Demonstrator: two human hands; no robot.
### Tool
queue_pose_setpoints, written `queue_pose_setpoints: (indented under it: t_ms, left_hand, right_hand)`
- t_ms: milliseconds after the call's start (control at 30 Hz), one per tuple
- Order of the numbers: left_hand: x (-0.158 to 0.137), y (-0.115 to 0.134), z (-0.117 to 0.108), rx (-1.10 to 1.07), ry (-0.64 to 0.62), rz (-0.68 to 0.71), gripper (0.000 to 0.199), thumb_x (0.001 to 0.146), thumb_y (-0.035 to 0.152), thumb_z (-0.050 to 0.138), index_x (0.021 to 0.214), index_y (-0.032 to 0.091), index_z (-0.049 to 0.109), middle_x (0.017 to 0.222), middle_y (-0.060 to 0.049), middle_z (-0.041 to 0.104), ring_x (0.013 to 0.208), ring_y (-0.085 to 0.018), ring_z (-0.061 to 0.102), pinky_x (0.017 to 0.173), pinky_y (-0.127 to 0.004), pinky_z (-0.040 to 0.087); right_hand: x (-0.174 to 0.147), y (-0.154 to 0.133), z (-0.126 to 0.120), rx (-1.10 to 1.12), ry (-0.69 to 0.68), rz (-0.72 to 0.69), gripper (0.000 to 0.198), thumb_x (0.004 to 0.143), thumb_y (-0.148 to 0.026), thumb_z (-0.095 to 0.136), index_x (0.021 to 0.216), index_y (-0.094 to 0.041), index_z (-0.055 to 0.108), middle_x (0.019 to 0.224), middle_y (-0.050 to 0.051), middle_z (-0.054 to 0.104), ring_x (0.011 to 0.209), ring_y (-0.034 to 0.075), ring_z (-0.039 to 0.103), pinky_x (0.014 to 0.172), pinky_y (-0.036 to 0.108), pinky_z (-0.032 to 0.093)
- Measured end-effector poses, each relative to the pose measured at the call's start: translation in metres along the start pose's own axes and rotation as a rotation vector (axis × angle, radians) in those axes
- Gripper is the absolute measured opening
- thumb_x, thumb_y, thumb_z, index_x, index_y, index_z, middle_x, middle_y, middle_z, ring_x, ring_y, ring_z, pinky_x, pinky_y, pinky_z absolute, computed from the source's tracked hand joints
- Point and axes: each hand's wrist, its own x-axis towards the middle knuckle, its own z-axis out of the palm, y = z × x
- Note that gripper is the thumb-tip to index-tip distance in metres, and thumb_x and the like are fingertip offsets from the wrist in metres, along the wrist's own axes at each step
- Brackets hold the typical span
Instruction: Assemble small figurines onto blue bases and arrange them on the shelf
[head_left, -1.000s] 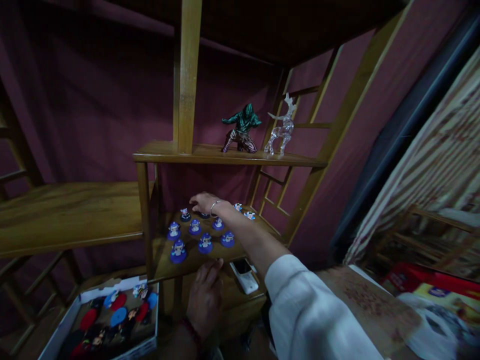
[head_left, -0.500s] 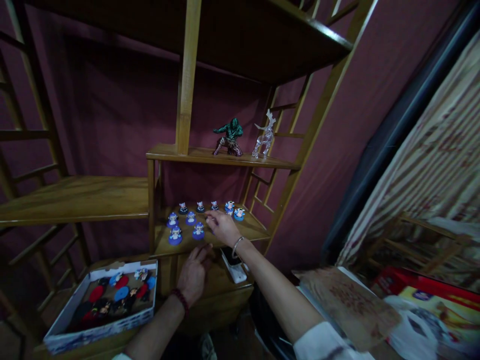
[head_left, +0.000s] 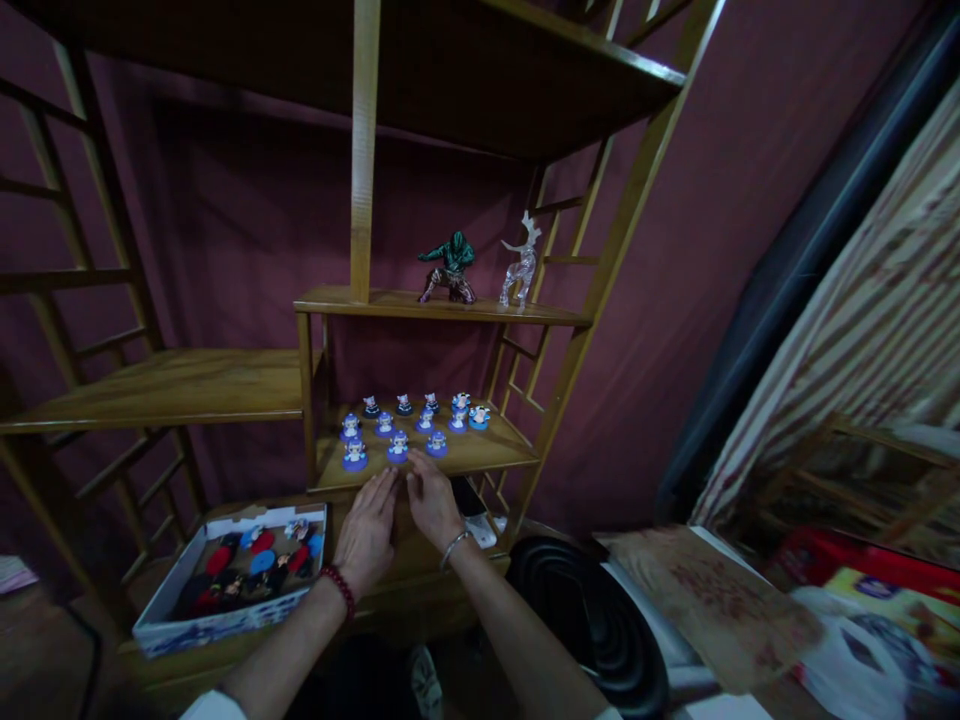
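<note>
Head view. Left hand (head_left: 367,530) and right hand (head_left: 433,503): side by side at the near edge of the lower shelf (head_left: 491,455), fingers flat and released, holding nothing. Blue-based figurines (head_left: 397,448): in rows on that shelf, just beyond the fingertips, both hands about equally near. Box (head_left: 232,575) of figurines: lower left.

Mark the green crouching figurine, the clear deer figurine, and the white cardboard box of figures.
green crouching figurine (head_left: 450,266): head view, on its torso.
clear deer figurine (head_left: 519,268): head view, on its body.
white cardboard box of figures (head_left: 217,628): head view, on its front wall.
</note>
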Motion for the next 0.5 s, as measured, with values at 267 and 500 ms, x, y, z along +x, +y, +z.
queue_pose_setpoints:
  t_ms: [267,500]
  left_hand:
    - [0.014,0.005,0.001,-0.001,0.025,-0.111,0.064,0.058,-0.004,0.037,0.122,0.005,0.036,0.131,-0.02,0.038,0.125,-0.026,0.029,0.099,-0.046,0.031]
    - [0.024,0.006,0.001,0.022,-0.001,-0.18,0.066,0.057,0.0,0.043,0.122,0.005,0.031,0.127,-0.024,0.041,0.126,-0.029,0.027,0.095,-0.049,0.032]
  right_hand:
    - [0.013,0.007,0.009,0.007,0.014,0.025,0.048,0.074,-0.007,0.04,0.122,-0.01,0.043,0.113,0.014,0.056,0.105,0.021,0.052,0.092,0.037,0.041]
    - [0.026,0.007,0.015,-0.074,-0.052,0.082,0.051,0.074,-0.008,0.042,0.124,-0.01,0.04,0.112,0.014,0.057,0.1,0.02,0.055,0.09,0.034,0.042]
